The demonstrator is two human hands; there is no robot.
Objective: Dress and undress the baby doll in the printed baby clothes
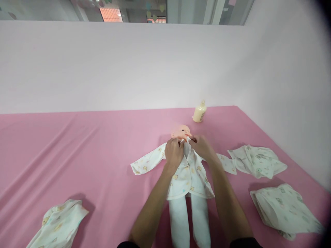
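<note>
A baby doll (pixel 180 131) lies on its back, dressed in a white baby jacket (pixel 182 181) with small bear prints and plain white trousers (pixel 179 220). Its sleeves spread out to both sides. At the neck, my left hand (pixel 173 151) is closed with its fingertips on one side of the jacket's collar. My right hand (pixel 204 147), a little blurred, pinches the collar's other side just below the doll's chin. The jacket front hangs slightly apart at the top, and the small part between my fingers is hidden.
A pink sheet (pixel 111 151) covers the surface, with creases at left. Behind the doll's head stands a cream pump bottle (pixel 199 112). Folded printed clothes lie at the right (pixel 258 161), the lower right (pixel 286 208) and the lower left (pixel 60 220). White walls rise behind and at right.
</note>
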